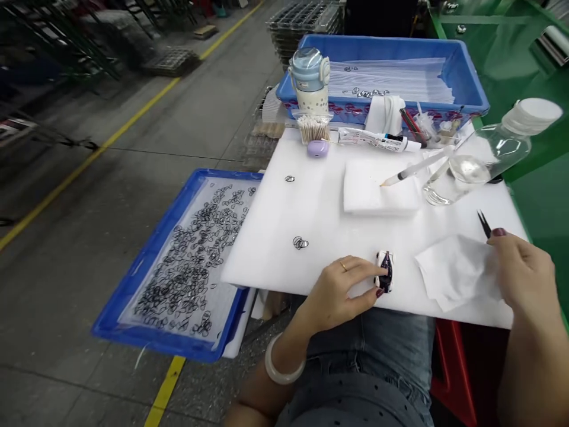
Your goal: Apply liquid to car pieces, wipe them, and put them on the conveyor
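Left fingers (365,272): narrow, index and thumb on the toy car
Right fingers (501,242): narrow, pinching the tweezers
Toy car (385,272): 1, white and dark, at left fingertips, on the surface (320,204)
Tweezers (485,225): 1, black, tips pointing away from right fingers
White cloth (457,270): 1, creased, between both hands, right beside right fingers
Gold ring (343,267): 1, on left hand
White bracelet (279,366): 1, left wrist
Wire loops, near group (301,242): 1 group, left of left fingers; overlapping, exact count unclear
Wire loops, far group (290,178): 1 group, farther out, also left
White pad (377,198): 1, beyond left fingers
Syringe (415,171): 1, tip over pad
Clear bottle (471,169): 1, white cap, liquid inside, beyond right fingers
Tube (373,139): 1, beyond pad
Lilac case (317,148): 1, left of tube
Cotton swabs (312,127): 1 bag, many, behind case
Cup (311,83): 1, blue lid, behind swabs
Blue bin (382,46): 1, farthest out past left fingers, shiny small parts inside
Blue tray (146,246): 1, far left of left fingers, lower than surface; dark loops, too many to count
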`<action>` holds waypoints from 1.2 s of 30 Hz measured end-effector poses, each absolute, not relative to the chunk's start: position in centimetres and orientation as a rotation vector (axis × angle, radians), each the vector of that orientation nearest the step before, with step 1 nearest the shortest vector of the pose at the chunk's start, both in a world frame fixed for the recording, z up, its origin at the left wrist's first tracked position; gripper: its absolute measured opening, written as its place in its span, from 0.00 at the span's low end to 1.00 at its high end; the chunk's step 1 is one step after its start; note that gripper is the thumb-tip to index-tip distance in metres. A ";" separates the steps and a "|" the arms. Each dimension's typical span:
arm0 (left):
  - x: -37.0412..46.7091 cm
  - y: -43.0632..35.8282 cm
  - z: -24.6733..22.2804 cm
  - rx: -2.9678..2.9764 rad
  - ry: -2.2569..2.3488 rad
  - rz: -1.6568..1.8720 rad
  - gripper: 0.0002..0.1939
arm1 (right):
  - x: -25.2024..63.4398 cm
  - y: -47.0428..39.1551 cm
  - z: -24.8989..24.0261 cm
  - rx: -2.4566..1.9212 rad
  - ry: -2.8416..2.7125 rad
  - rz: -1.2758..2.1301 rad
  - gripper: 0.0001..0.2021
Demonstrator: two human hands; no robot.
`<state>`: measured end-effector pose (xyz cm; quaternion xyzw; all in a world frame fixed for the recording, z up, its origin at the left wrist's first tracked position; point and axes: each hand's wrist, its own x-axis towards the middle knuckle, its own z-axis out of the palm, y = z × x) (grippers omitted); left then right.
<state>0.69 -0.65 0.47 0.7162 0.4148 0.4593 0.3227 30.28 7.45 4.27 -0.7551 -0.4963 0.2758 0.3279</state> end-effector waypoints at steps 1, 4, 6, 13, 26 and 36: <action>-0.2 -0.8 0.6 1.889 1.149 1.205 0.12 | 30.8 7.1 4.1 -2.096 -1.413 0.649 0.19; -3.4 -1.1 0.6 1.907 1.638 1.257 0.08 | 32.2 5.9 3.9 -2.252 -1.652 0.494 0.23; -5.4 -1.1 0.3 1.936 1.965 1.218 0.09 | 32.6 5.2 3.9 -2.137 -1.625 0.528 0.23; -8.3 -0.6 -0.8 2.049 2.104 1.040 0.10 | 32.1 3.4 3.3 -2.068 -1.430 0.563 0.17; -9.6 0.1 -0.6 2.275 1.991 1.096 0.11 | 31.8 11.0 10.8 -1.195 -0.622 0.134 0.22; -10.0 -0.8 0.0 2.183 2.168 1.279 0.11 | 27.5 19.7 12.2 -1.076 -1.865 -0.361 0.11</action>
